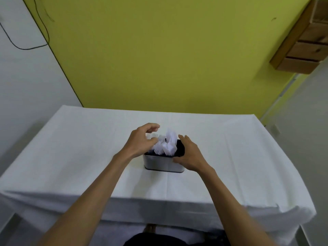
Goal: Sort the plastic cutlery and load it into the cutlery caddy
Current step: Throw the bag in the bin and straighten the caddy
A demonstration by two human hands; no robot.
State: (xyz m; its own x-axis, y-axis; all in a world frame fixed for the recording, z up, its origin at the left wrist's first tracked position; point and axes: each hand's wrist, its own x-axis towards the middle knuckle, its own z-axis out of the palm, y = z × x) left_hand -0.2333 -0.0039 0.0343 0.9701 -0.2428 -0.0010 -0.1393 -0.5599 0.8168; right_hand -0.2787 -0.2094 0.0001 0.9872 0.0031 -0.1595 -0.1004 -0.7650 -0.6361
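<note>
A grey cutlery caddy [159, 164] with a dark inside stands in the middle of the table. White plastic cutlery [167, 144] sticks up out of it, blurred. My left hand [140, 141] hovers over the caddy's left end, fingers curled and apart, its fingertips touching the white cutlery there. My right hand [190, 155] rests against the caddy's right end, thumb on the front wall and fingers along the rim. The caddy's compartments are hidden by the cutlery and hands.
The table is covered by a white cloth [71, 157] that hangs over the near edge. A yellow wall stands right behind the table. A wooden shelf [305, 38] hangs high on the right.
</note>
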